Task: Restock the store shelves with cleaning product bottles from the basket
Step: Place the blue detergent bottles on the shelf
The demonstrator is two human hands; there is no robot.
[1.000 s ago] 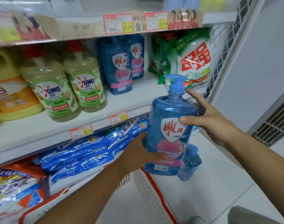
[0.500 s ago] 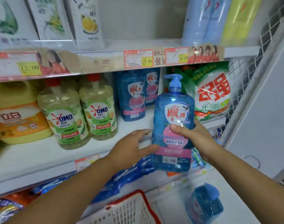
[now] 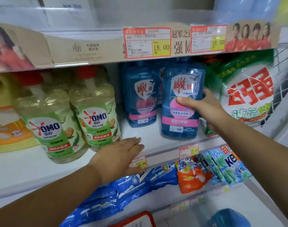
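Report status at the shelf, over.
Right hand grips blue bottle, upright at shelf front. Left hand open over shelf edge. Green bag crowds the bottle's right side.

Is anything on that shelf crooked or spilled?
Nothing looks spilled or broken. The front bottle, gripped by the right hand, stands ahead of the back bottle, so the two are out of line. The green bag at far right leans crookedly.
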